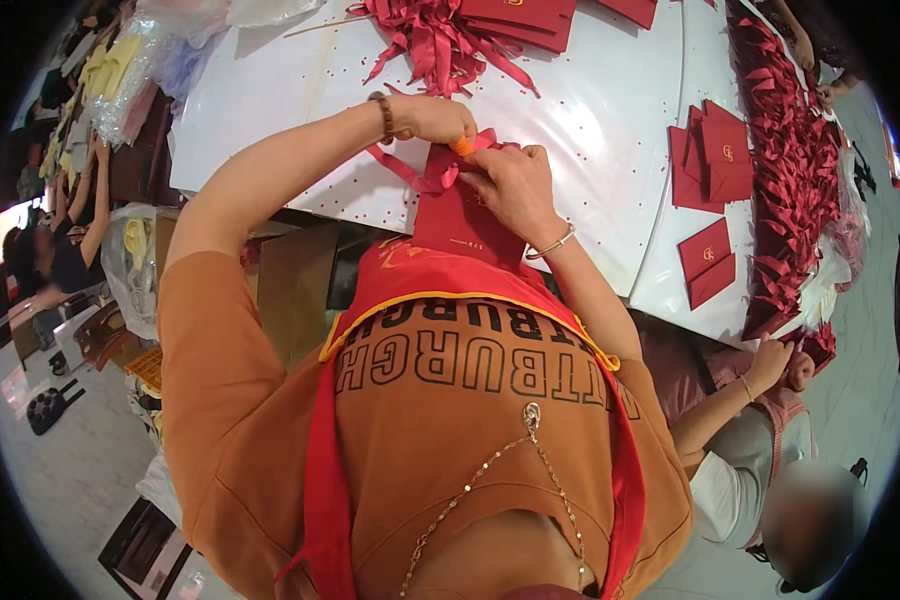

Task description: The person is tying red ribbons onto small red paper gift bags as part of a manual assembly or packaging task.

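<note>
A dark red paper bag [452,222] lies at the near edge of the white table, against my red apron. A red satin ribbon [402,170] runs across its top end, one tail trailing left. My left hand [438,120], with an orange cover on one finger, is closed at the ribbon by the bag's top. My right hand [515,190] lies over the bag's right side, its fingertips pinching the ribbon close to the left hand. The exact spot between the fingertips is partly hidden.
Loose red ribbons [435,45] and stacked red bags [520,22] lie beyond my hands. More red bags [722,155] sit to the right, beside a long row of ribboned bags [790,180]. Another person's hand [768,365] works at lower right. Small red dots speckle the white table [600,120].
</note>
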{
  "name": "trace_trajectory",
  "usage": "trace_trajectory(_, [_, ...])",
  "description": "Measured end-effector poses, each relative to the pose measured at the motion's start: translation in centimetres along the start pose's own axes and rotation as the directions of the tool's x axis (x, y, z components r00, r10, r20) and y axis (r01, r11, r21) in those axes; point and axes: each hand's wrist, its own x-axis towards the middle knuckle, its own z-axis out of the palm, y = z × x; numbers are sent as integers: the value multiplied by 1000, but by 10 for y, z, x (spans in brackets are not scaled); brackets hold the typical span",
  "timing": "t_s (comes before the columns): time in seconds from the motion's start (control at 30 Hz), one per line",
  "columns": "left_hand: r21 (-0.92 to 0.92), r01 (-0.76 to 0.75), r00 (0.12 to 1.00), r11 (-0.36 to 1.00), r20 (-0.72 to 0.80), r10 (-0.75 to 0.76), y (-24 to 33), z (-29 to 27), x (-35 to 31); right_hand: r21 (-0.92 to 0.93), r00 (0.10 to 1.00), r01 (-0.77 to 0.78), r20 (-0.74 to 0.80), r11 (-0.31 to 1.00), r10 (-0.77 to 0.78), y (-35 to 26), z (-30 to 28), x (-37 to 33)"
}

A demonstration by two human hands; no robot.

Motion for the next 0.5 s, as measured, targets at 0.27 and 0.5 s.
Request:
trace_trajectory(0.27, [152,28,617,988,-780,102,-51,-2,-1,87,978,-154,156,984,139,11,5,2])
trace_trajectory(0.5, [-57,728,436,683,-731,-526,-112,20,-52,60,931,-317,208,946,299,37,25,-3])
